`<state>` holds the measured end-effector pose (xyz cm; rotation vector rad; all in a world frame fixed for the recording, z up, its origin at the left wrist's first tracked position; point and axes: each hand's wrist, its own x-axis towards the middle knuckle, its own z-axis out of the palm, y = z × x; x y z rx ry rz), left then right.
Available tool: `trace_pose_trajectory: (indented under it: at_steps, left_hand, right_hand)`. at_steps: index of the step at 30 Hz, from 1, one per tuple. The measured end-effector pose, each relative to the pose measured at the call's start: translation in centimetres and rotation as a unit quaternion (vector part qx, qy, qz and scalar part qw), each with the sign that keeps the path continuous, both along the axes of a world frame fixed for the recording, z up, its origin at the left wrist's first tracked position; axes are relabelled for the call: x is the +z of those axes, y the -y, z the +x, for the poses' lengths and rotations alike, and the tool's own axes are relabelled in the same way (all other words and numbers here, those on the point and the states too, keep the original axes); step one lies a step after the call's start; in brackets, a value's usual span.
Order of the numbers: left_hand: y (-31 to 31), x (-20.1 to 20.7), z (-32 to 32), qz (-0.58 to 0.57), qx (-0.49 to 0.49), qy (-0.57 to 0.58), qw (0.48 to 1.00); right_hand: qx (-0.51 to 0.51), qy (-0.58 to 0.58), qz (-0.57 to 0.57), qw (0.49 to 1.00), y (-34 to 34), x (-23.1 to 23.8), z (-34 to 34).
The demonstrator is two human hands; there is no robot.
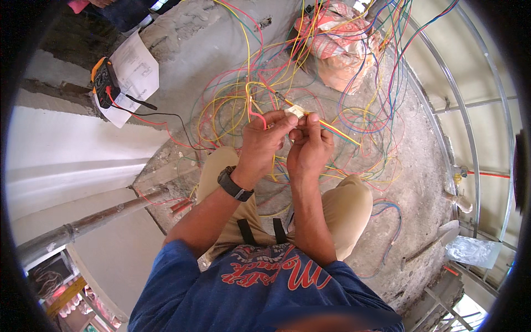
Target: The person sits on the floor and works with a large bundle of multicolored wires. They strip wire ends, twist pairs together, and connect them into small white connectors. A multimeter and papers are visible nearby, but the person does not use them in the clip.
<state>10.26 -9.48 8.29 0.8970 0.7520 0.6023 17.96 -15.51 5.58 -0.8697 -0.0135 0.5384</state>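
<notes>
In front of my knees, my two hands meet at a bundle of electrical wires [337, 131] in yellow, red and green. A small cream-coloured piece that looks like masking tape [296, 112] sits against the bundle. My left hand [263, 143], with a dark watch on its wrist, pinches the tape between thumb and fingers. A pink wire [253, 112] loops down to that hand's fingers. Thumb and fingertips of my right hand [310, 150] are closed at the tape's right edge, by the wires. My fingers hide part of the tape and the wires.
Tangled coloured wires [221, 113] cover the rough concrete floor. A red-and-white sack [343, 44] stands at the far right. At the far left, a multimeter [104, 83] with leads lies by a paper sheet [145, 69]. Metal framing [467, 119] lines the right; a pole [88, 224] crosses the left.
</notes>
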Motion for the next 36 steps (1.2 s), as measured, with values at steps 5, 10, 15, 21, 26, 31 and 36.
trace_pose_trajectory:
  at_steps: [5, 10, 15, 21, 26, 31, 36]
  left_hand:
    - [1.2, -0.7, -0.3, -0.034, 0.026, 0.052, 0.998]
    - [2.2, -1.5, -1.0, -0.070, 0.032, 0.059, 0.995]
    - [2.5, -1.5, -1.2, -0.120, 0.047, 0.091, 0.987]
    - [2.6, -1.1, -1.2, -0.121, 0.046, 0.091, 0.987]
    - [2.4, -1.6, -1.4, -0.119, 0.046, 0.088, 0.988]
    - [2.3, -2.0, -1.6, -0.121, 0.047, 0.086, 0.988]
    - [2.4, -2.0, -1.8, -0.128, 0.050, 0.079, 0.987]
  right_hand:
    - [0.003, -0.021, -0.019, 1.000, -0.1, -0.4, -0.6]
    - [0.028, -0.041, -0.042, 0.998, 0.0, -0.4, -0.7]
    - [0.010, -0.017, -0.048, 0.999, -0.5, -0.2, -0.9]
    - [0.009, -0.006, -0.055, 0.998, -0.7, -0.2, -0.9]
    - [0.011, -0.005, -0.066, 0.998, -0.8, -0.3, -1.1]
    - [0.023, -0.012, -0.080, 0.996, -0.9, -0.4, -1.3]
    - [0.014, -0.005, -0.078, 0.997, -0.9, -0.3, -1.5]
